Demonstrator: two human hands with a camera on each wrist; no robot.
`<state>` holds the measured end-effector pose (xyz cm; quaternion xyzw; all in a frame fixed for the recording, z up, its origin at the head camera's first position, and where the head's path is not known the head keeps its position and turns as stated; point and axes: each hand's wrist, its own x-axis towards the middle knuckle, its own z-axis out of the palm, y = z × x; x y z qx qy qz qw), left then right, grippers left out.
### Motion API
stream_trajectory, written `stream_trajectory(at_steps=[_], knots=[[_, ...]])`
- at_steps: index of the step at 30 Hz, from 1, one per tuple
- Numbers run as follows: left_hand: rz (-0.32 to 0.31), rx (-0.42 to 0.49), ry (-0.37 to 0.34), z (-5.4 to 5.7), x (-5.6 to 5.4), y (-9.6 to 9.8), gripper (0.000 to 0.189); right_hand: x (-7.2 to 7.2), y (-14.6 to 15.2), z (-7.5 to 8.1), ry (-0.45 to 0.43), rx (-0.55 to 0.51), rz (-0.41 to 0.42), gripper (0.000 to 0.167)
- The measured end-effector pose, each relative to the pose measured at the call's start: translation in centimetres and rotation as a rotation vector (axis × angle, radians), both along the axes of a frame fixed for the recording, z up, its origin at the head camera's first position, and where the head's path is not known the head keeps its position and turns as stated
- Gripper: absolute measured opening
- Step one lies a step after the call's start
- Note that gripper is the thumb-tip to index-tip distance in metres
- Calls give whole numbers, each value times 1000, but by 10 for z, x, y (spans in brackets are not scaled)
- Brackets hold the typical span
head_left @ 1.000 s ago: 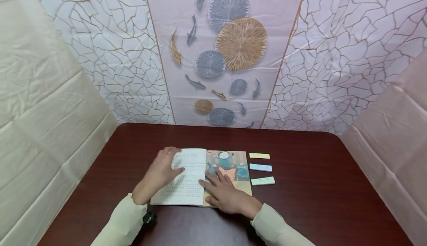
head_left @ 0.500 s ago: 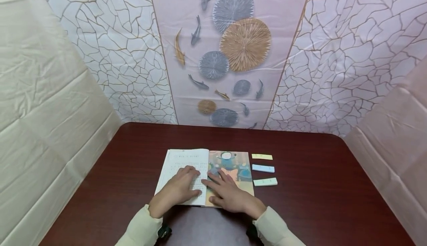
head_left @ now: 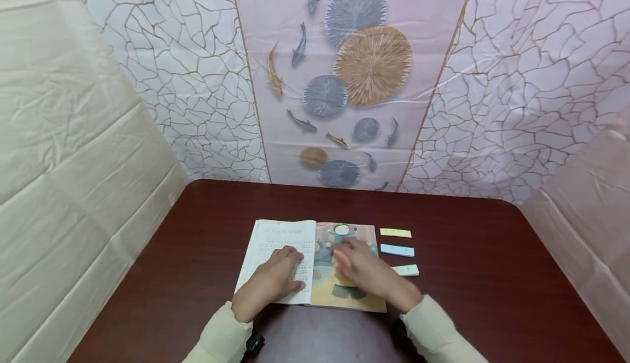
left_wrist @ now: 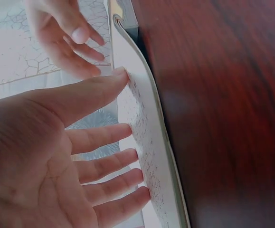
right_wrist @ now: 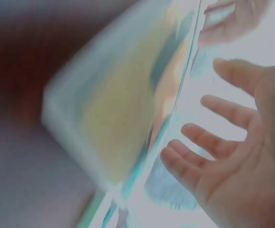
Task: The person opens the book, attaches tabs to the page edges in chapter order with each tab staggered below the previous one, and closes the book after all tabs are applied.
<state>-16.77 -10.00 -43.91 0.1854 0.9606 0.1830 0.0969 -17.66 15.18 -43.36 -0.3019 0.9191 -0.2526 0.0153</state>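
L hand (head_left: 269,276) has straight, spread fingers, tips on text page (head_left: 280,237); R hand (head_left: 364,270), loosely spread, grips nothing above picture page (head_left: 327,289); the book (head_left: 313,259) lies on table (head_left: 197,253); prob. light, pages soft & easy to crease, best held at outer edge; 3 coloured strips (head_left: 397,251) just beside it.

In the head view the right hand (head_left: 366,267) is blurred, hiding part of the picture page (head_left: 325,293) and one end of the green strip (head_left: 408,270). The left hand (head_left: 272,279) covers some lines of the printed page (head_left: 283,234), whose characters are too small to read, like the marks on the blue strip (head_left: 397,250). Both sleeves (head_left: 217,337) run off the bottom edge. In the right wrist view the book (right_wrist: 116,114) is smeared; whether the right fingertips (right_wrist: 208,101) touch it is hard to judge.
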Motion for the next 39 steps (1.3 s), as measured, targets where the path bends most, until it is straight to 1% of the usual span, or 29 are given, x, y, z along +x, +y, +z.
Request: stream_trajectory(at_steps=[2, 4, 6, 9, 11, 15, 18, 23, 25, 30, 36, 39], knots=[[5, 2, -3, 1, 0, 0, 55, -9, 13, 4, 31, 4, -72, 41], [6, -4, -4, 2, 0, 0, 55, -19, 27, 8, 13, 19, -144, 40], [3, -13, 1, 3, -1, 0, 56, -29, 40, 13, -8, 45, -195, 39], [-2, -20, 11, 2, -1, 0, 55, -43, 58, 16, -27, 106, -248, 40], [0, -16, 10, 1, -2, 0, 55, -52, 69, 15, -24, 144, -269, 41], [6, -6, 0, 1, -2, 1, 55, -61, 91, 9, 9, 205, -304, 44], [8, -6, -3, 1, -1, 2, 55, -65, 104, 1, 18, 227, -313, 45], [3, 4, -8, 2, 0, 2, 55, -67, 118, -8, -44, 199, -332, 45], [2, 11, -9, 2, 0, 1, 55, -69, 120, -10, -53, 194, -330, 44], [1, 19, -3, 2, -1, 1, 55, -71, 120, -13, 0, 231, -277, 36], [-3, 24, -10, 2, -1, 1, 56, -71, 118, -16, 140, 300, -232, 23], [-2, 26, -17, 2, -1, 2, 57, -69, 119, -14, 170, 324, -220, 19]])
